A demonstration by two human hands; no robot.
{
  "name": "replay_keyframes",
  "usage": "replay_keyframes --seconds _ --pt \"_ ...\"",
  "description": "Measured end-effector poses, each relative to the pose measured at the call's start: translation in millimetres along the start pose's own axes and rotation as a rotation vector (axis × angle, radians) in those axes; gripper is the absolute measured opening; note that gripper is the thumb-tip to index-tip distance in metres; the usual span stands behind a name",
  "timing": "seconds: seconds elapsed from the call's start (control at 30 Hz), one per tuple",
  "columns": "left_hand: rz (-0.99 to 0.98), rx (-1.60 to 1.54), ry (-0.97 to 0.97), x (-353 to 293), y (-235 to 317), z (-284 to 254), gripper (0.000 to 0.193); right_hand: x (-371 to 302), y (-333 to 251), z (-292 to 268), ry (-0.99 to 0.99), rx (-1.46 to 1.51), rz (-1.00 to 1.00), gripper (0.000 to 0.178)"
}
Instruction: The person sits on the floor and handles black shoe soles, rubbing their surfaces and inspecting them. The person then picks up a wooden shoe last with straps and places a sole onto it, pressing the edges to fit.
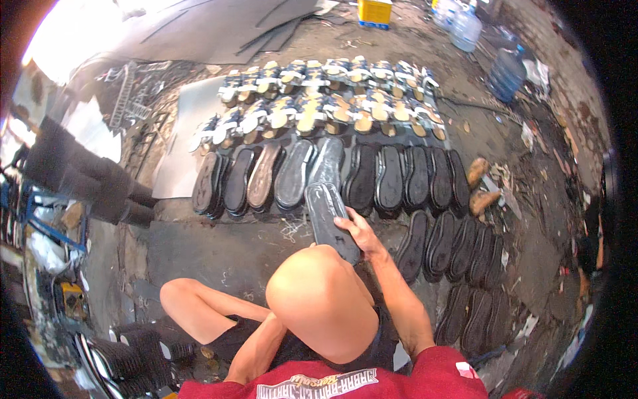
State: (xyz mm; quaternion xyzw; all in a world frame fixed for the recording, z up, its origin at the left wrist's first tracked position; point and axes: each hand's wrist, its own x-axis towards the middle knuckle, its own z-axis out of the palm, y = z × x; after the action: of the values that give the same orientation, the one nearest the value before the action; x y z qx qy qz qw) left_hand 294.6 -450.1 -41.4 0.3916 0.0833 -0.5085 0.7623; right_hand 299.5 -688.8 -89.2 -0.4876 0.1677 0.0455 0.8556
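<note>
One dark sole [324, 209]: right hand [362, 238] clasping its edge, holding it just beyond raised knee [319, 296], near stacked soles [292, 176]. Knee hiding left hand; cannot tell its grip. Probably checking sole; next move likely calling for steady hold.

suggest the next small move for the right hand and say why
Perhaps ease the dark sole toward the row of stacked soles: the right hand holds it by its right edge, thumb over its upper face, and its far end points at that row.
</note>
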Motion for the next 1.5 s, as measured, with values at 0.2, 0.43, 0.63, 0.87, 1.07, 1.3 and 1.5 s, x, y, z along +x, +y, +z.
replay_keyframes --seconds 0.2,0.43,0.63,0.87,1.07,1.3,1.5 --pt "0.011 -0.008 0.224 32 -1 -63 0.040 -125 -9 -79 0.303 0.187 -0.104 0.072" --pt "0.206 -0.159 0.644 35 128 -251 0.042 -315 20 -138 0.829 0.127 -0.096 0.093" --pt "0.265 -0.231 0.897 21 264 -355 0.043 -359 86 -153 1.090 -0.065 0.024 0.079" --pt "0.264 -0.092 0.949 21 284 -377 0.075 -363 116 -197 1.023 -0.102 0.076 0.082" --pt "0.298 -0.166 1.110 63 277 -364 0.100 -373 132 -207 1.037 -0.755 0.223 0.069" --pt "0.256 -0.139 1.073 70 278 -373 0.065 -370 131 -193 1.223 -1.122 0.145 0.071" --pt "0.258 -0.085 1.156 78 280 -361 0.060 -363 97 -162 1.292 -1.208 -0.015 0.059"
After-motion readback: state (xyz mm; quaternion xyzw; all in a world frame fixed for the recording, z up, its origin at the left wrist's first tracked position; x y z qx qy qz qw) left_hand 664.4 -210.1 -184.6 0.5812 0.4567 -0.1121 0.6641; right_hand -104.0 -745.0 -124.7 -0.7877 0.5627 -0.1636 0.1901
